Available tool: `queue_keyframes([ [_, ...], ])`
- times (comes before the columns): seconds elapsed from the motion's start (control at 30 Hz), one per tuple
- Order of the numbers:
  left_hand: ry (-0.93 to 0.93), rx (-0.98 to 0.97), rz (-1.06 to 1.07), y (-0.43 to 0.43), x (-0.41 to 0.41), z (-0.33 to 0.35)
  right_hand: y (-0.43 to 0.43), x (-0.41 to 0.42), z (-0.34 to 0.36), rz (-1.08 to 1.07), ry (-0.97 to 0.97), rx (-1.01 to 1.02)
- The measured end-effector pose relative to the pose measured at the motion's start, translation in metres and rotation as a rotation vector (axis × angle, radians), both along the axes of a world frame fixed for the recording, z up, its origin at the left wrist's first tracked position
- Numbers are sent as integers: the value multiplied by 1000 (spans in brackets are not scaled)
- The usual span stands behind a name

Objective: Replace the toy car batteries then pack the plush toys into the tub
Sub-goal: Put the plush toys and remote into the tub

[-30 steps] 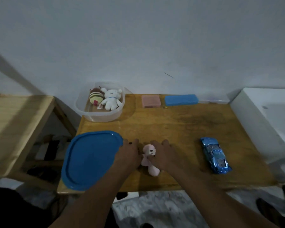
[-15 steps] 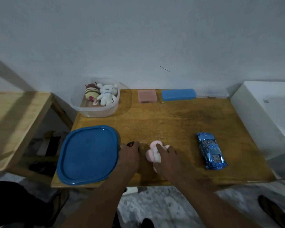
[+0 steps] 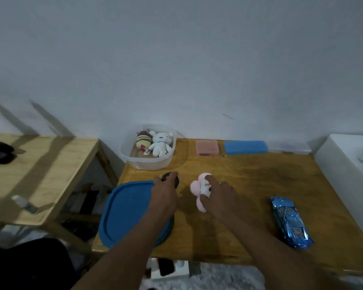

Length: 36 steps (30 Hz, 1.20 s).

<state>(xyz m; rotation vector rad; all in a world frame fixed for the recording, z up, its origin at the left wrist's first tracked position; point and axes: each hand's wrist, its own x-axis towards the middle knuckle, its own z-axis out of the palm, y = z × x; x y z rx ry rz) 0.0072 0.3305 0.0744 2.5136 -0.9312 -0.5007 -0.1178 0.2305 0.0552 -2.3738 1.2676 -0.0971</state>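
Observation:
My right hand (image 3: 219, 195) grips a pink and white plush toy (image 3: 198, 189) above the middle of the wooden table (image 3: 249, 181). My left hand (image 3: 164, 195) holds a small dark toy with red marks (image 3: 168, 178) just past the blue lid (image 3: 128, 212). The clear plastic tub (image 3: 149, 162) stands at the table's back left with a striped plush (image 3: 143, 140) and a white bear plush (image 3: 160, 143) inside. The shiny blue toy car (image 3: 289, 221) lies at the front right.
A pink case (image 3: 207, 147) and a blue case (image 3: 245, 147) lie along the back edge by the wall. A white box (image 3: 350, 174) borders the table's right side. A lighter wooden side table (image 3: 36, 174) stands to the left.
Both hands have lifted off the table's front and moved apart toward the tub. The right one carries the pink plush; the left one now holds a small dark toy.

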Motion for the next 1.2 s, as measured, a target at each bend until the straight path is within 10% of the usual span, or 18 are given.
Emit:
queue_keyframes([
  [0.43,-170,-165,1,11,159,52,4,165,65,65,-189,-21],
  [1.2,12,-76,-152,-57,269,-9,-27,284,28,-42,19,102],
])
